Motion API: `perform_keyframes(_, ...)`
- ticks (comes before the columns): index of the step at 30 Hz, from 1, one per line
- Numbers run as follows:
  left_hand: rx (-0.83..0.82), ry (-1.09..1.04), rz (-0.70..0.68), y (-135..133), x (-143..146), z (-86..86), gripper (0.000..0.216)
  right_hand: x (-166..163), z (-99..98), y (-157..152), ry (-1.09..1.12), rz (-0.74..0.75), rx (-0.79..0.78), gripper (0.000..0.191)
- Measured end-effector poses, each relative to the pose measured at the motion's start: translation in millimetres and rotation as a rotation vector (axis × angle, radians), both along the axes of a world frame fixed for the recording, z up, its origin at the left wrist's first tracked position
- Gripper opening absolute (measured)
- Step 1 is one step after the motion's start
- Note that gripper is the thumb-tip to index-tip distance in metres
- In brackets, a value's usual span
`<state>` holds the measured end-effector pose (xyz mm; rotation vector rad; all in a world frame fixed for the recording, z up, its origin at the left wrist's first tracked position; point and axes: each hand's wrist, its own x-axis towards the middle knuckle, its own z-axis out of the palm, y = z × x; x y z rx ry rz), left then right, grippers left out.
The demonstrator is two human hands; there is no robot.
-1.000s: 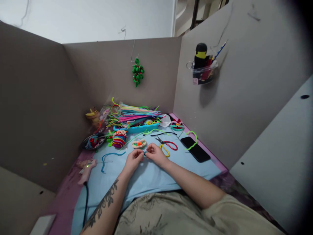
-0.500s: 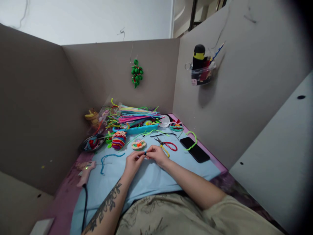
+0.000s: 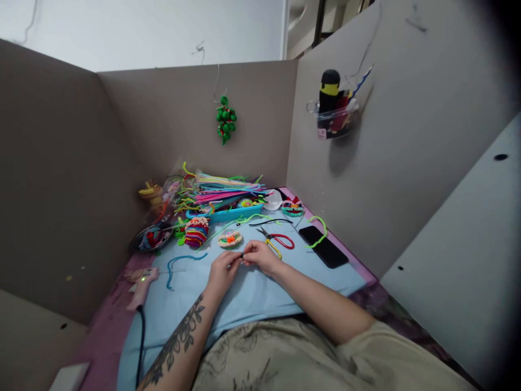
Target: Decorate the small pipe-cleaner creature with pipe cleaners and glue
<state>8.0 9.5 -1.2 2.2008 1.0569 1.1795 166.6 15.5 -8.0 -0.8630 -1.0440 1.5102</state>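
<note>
My left hand (image 3: pixel 223 268) and my right hand (image 3: pixel 260 257) meet over the light blue cloth (image 3: pixel 260 296), fingertips pinched together. Between them sits a small dark piece (image 3: pixel 242 255), mostly covered by the fingers, its kind too small to tell. Just beyond lies a cream oval piece of craft work (image 3: pixel 230 239) with orange bits in its middle. Scissors (image 3: pixel 277 239) with one red and one yellow handle rest open beside my right hand. A bent blue pipe cleaner (image 3: pixel 183 259) lies to the left of my left hand.
A pink glue gun (image 3: pixel 143 288) with a lit green light lies at left. Behind are a striped multicoloured bundle (image 3: pixel 197 232), a blue tray (image 3: pixel 226 215) under many pipe cleaners (image 3: pixel 228 190), and a dark bowl (image 3: pixel 140 243). A phone (image 3: pixel 323 247) lies right, below a hanging cup (image 3: pixel 336 122).
The view has shifted slightly. Both hands stay pinched together in nearly the same place, with only small finger movement around the dark piece.
</note>
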Motion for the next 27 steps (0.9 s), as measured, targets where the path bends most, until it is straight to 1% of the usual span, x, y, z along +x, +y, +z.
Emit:
perform_keyframes(6,0.031,0.126,-0.034,-2.1,-1.5,3.0,0.021,3.9,1.8,-2.0,-0.005,0.059,0.014,0.037)
perform_keyframes(11,0.058,0.18,-0.031,0.2,-2.9,0.9,0.022,4.7,0.2,-1.5,-0.023,0.084,0.021,0.039)
perform_keyframes(17,0.065,0.171,-0.035,1.6,-2.6,-1.6,0.021,5.4,1.4,-3.9,0.0,0.092,-0.027,0.041)
perform_keyframes(20,0.034,0.126,-0.038,0.6,-1.3,0.2,0.019,4.8,3.6,-4.9,0.016,0.092,-0.038,0.041)
perform_keyframes(23,-0.045,-0.026,-0.029,0.6,-0.9,2.8,0.019,3.7,5.6,-3.6,0.031,0.049,-0.053,0.041)
perform_keyframes(25,-0.104,-0.137,0.03,1.6,-1.4,3.9,0.021,3.5,5.6,-1.5,0.025,-0.008,-0.048,0.04)
perform_keyframes(27,-0.153,-0.185,0.099,3.1,-2.2,3.8,0.019,3.9,4.3,0.9,-0.007,-0.07,-0.026,0.037)
